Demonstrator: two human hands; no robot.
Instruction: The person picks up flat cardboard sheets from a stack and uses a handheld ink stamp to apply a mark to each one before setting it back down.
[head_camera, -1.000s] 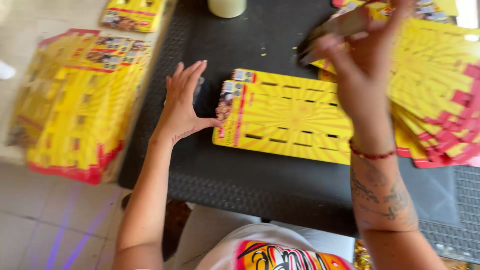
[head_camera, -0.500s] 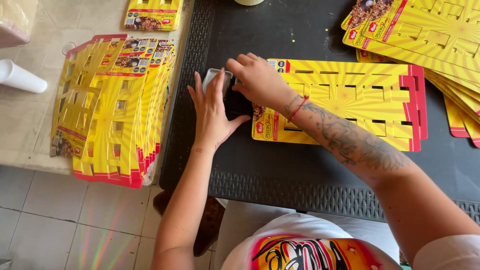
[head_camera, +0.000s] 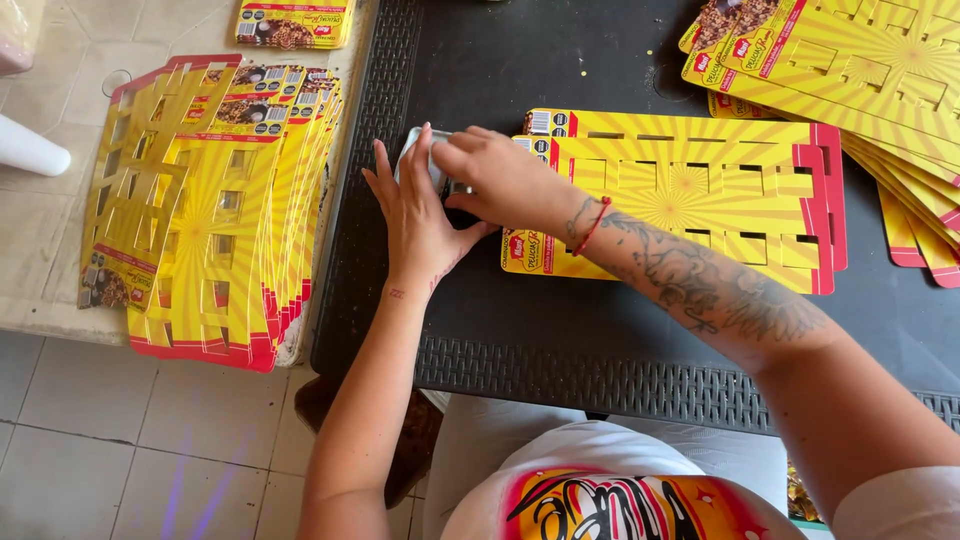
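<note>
Both hands, the left hand (head_camera: 420, 215) flat and the right hand (head_camera: 495, 175) curled, press a small grey object (head_camera: 418, 150) (partly hidden) beside one yellow die-cut card (head_camera: 690, 200) on the black desk (head_camera: 560, 330), a finished-looking stack (head_camera: 215, 210) lying left and another fan of cards (head_camera: 860, 70) waiting right.

yellow-red die-cut card sheets (head_camera: 690, 195) on table, stack (head_camera: 215, 210) left

floor: pale tiles (head_camera: 90, 440) | furniture: black woven-edge table (head_camera: 560, 370) | light: bright daylight
</note>
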